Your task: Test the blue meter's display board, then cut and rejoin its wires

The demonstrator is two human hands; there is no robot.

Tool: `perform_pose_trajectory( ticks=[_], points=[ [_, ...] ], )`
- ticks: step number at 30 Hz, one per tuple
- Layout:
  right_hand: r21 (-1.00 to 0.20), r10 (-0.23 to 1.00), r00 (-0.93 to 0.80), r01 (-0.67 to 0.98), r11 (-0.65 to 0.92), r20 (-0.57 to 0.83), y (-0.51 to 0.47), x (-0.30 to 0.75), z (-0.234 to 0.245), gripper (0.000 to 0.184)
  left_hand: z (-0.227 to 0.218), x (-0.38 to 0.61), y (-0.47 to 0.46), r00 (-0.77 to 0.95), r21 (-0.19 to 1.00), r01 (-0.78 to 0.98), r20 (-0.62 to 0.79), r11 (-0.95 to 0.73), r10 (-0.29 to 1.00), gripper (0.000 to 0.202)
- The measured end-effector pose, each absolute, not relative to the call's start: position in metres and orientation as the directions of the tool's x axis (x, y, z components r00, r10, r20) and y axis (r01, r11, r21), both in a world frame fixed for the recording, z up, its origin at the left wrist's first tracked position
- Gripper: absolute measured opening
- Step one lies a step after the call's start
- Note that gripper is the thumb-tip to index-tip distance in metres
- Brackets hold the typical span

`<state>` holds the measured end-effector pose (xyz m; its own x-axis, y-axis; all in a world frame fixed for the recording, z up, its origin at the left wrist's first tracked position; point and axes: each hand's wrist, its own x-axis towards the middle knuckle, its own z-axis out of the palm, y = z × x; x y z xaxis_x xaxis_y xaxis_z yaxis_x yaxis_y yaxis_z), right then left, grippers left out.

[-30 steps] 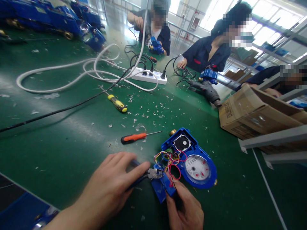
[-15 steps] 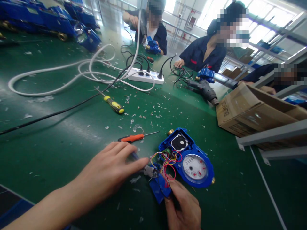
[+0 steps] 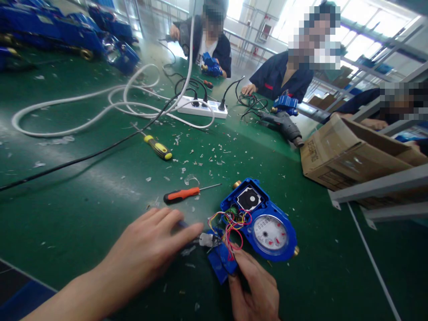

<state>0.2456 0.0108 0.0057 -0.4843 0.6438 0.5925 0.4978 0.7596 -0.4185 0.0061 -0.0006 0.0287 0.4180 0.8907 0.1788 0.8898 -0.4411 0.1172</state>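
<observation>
My left hand [image 3: 157, 240] is closed around the handles of a pair of pliers [image 3: 206, 240], whose metal head points right against a blue part. My right hand [image 3: 256, 278] pinches that blue part [image 3: 222, 263] from below right; its exact kind is not clear. Thin red, yellow, white and black wires [image 3: 232, 229] run from it into the open box of a blue water meter [image 3: 290, 243]. The meter lies on the green table with its round dial facing up. Behind my left hand lies an orange and black screwdriver [image 3: 182, 195].
A yellow and black screwdriver [image 3: 158, 147], a white power strip [image 3: 203, 108] with looped cables and a grey heat gun [image 3: 284, 127] lie farther back. Blue meters [image 3: 60, 31] stand at back left. A cardboard box [image 3: 331, 156] sits at right, near a metal frame. Co-workers sit opposite.
My left hand and the pliers have shifted slightly left and down. My right hand keeps its hold on the blue part. A co-worker's tool at the back has moved left.
</observation>
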Motion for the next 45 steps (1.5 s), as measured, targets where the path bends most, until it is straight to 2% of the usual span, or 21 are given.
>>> perform_pose_trajectory(
  ticks=[8,12,16,22,28,31,35,38,41,45],
  points=[
    [-0.408,0.649,-0.457,0.521,0.749,0.608,0.011,0.243,0.007,0.029,0.011,0.015,-0.016,0.313,0.275,0.903,0.11,-0.331,0.943,0.048],
    [-0.409,0.651,-0.457,0.522,0.748,0.606,0.01,0.243,0.007,0.028,0.008,0.02,-0.019,0.249,0.407,0.881,0.036,-0.242,0.968,0.043],
    [-0.459,0.703,-0.405,0.549,0.699,0.585,0.008,0.245,0.003,0.03,0.009,0.02,-0.021,0.22,0.495,0.845,0.018,-0.2,0.975,0.039],
    [-0.547,0.814,-0.324,0.615,0.569,0.482,0.003,0.247,-0.004,0.026,0.012,0.02,-0.032,0.018,0.492,0.868,0.117,-0.074,0.993,0.043],
    [-0.632,0.872,-0.225,0.614,0.473,0.434,-0.003,0.246,-0.009,0.022,0.008,0.036,-0.043,-0.047,0.523,0.852,0.024,0.028,0.999,0.05],
    [-0.725,0.93,-0.142,0.591,0.354,0.338,-0.007,0.244,-0.013,0.02,0.004,0.04,-0.043,-0.058,0.53,0.846,-0.01,0.055,0.998,0.053],
    [-0.908,0.993,-0.051,0.403,0.114,0.102,-0.007,0.24,-0.014,0.017,0.003,0.035,-0.04,-0.01,0.527,0.85,0.01,0.003,1.0,0.055],
    [-0.972,0.998,-0.022,0.232,-0.046,-0.052,-0.006,0.236,-0.012,0.018,0.006,0.026,-0.035,0.032,0.491,0.869,0.08,-0.068,0.996,0.056],
    [-0.985,0.994,-0.016,0.14,-0.104,-0.107,-0.006,0.235,-0.009,0.02,0.01,0.017,-0.03,0.099,0.441,0.884,0.146,-0.154,0.984,0.055],
    [-0.985,0.99,-0.004,0.104,-0.138,-0.139,-0.007,0.236,-0.009,0.023,0.013,0.007,-0.023,0.198,0.358,0.895,0.211,-0.265,0.957,0.049]
  ],
)
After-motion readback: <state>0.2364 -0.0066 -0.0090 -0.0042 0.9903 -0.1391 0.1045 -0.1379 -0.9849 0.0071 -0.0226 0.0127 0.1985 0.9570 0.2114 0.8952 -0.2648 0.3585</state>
